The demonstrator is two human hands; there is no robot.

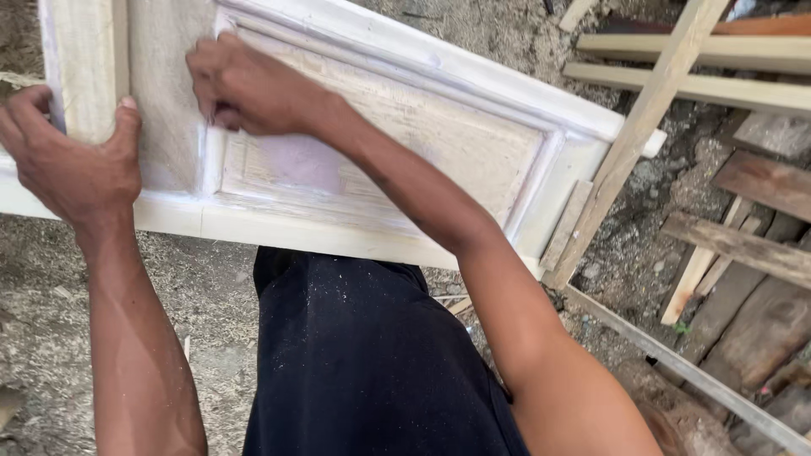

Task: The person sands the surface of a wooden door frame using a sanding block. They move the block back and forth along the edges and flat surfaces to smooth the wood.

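Here, both your hands are on the white panel door (380,160) lying across your lap.

Your left hand (72,165) wraps a stile at the left end, holding it; your right hand (249,84) presses curled fingers into the moulding corner, perhaps over something small that the view hides. The door's long axis runs right, toward loose planks (743,245); its top is cut off.

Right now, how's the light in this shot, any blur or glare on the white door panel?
Head view: soft, even daylight with no hard shadows; the white door panel shows no glare; the right hand is slightly motion-blurred at its fingers, the left hand gripping the frame edge is sharper; planks at right stay in focus.
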